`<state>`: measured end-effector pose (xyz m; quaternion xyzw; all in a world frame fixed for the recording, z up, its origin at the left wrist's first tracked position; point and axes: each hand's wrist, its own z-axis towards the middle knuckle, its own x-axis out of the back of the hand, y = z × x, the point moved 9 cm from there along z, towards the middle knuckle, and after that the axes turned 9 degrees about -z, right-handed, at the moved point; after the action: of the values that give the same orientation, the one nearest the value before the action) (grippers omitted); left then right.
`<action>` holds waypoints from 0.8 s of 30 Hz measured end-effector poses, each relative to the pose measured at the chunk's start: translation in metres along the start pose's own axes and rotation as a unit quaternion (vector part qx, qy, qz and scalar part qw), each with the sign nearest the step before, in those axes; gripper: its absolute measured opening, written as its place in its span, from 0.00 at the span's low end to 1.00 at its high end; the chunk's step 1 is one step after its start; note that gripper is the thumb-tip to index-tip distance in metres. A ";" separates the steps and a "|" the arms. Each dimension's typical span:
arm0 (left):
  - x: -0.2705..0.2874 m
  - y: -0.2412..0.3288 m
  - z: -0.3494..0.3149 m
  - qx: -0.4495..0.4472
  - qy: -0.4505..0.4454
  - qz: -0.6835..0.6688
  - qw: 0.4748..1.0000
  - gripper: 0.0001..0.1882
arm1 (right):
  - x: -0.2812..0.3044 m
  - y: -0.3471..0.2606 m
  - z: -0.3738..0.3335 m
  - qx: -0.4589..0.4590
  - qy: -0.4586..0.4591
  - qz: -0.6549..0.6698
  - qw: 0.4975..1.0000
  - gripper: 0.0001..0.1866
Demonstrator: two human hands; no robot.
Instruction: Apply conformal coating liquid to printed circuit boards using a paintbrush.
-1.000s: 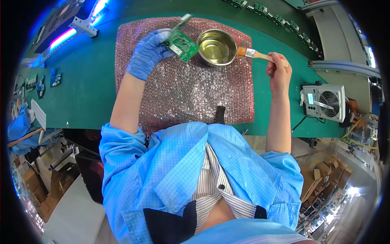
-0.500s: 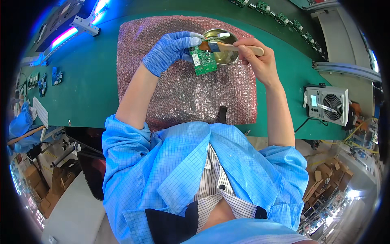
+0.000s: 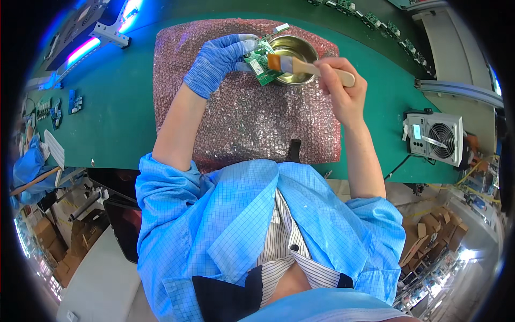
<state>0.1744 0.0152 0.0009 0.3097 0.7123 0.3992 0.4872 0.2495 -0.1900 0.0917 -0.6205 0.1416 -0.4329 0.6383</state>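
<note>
My left hand (image 3: 217, 61), in a blue glove with pale fingertips, is closed on the edge of a green circuit board (image 3: 263, 72). The board is tilted, and a small upright board with a white part stands out from its far edge. My bare right hand (image 3: 344, 88) pinches the pale wooden handle of a flat brush (image 3: 300, 66). The brown bristles lie over the board's right side; whether they touch it I cannot tell. Just behind the board and brush stands a round metal bowl (image 3: 306, 48) with yellowish liquid showing inside.
Pink bubble wrap (image 3: 236, 123) covers the middle of the green table (image 3: 129, 118). A white fan unit (image 3: 437, 137) stands at the right. Several circuit boards (image 3: 370, 20) line the far right edge, more lie at the left. A lit lamp frame (image 3: 110, 35) stands far left.
The board has turned and tilted in my left hand, its white-tipped upright part now farther back. The brush has shifted slightly down and away from the gloved fingers, uncovering more of the bowl.
</note>
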 end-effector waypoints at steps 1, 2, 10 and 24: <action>-0.002 0.001 0.000 -0.003 -0.003 0.003 1.000 0.21 | -0.003 -0.004 0.004 0.020 0.008 0.000 1.000 0.06; -0.003 0.000 0.001 0.004 -0.002 0.016 1.000 0.22 | -0.008 -0.008 0.008 0.044 0.015 -0.017 0.999 0.07; 0.003 0.006 -0.005 -0.031 0.002 0.029 0.999 0.21 | -0.027 -0.006 0.001 0.049 -0.065 -0.144 0.986 0.09; 0.009 0.023 -0.014 -0.062 0.007 -0.025 0.998 0.20 | -0.015 0.018 -0.004 -0.035 -0.024 0.034 0.999 0.10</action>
<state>0.1596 0.0303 0.0199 0.2580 0.6975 0.4319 0.5102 0.2449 -0.1839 0.0691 -0.6473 0.1622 -0.3911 0.6338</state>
